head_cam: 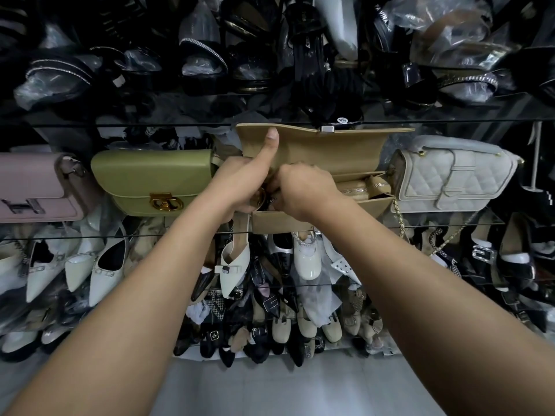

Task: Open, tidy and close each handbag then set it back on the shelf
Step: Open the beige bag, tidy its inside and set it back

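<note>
We see the tan bag (330, 154) open on the glass shelf (450, 225), between a green bag (156, 178) and a white bag (456, 178). Our left hand (243, 178) pins its flap (324, 139) up, thumb raised; our right hand (303, 190), fingers curled, reaches inside; what it grips, we cannot tell.

Worn on the head (one wide-angle view only), facing forward and down, close before the glass shelf (75, 125).

Two bare forearms, no sleeves; left hand (240, 181) and right hand (303, 187) with short, unpainted nails, one thumbnail visible.
</note>
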